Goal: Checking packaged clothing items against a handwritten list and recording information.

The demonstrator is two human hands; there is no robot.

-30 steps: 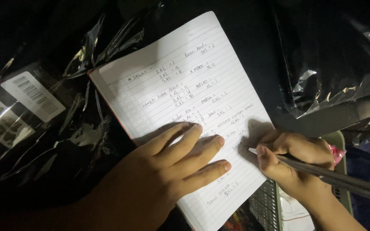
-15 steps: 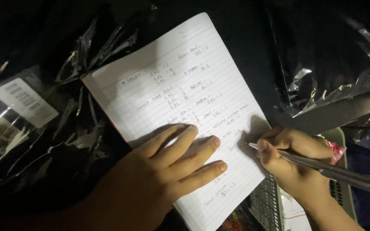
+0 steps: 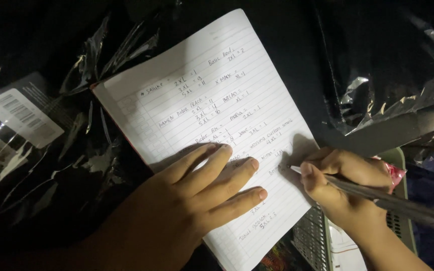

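Barely shifted since the earlier frame: your right hand (image 3: 345,183) grip stays clamped on the pen (image 3: 377,199), tip at the lined notebook (image 3: 212,125), left hand (image 3: 187,211) flat, fingers apart, pinning thin, floppy pages over crinkly plastic bags (image 3: 51,150).

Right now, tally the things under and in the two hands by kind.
White lined notebook page under the left hand: 1
Dark slim pen in the right hand: 1
Clear plastic-wrapped dark packs, left and right: 2
Pale green slotted basket: 1
Total: 5
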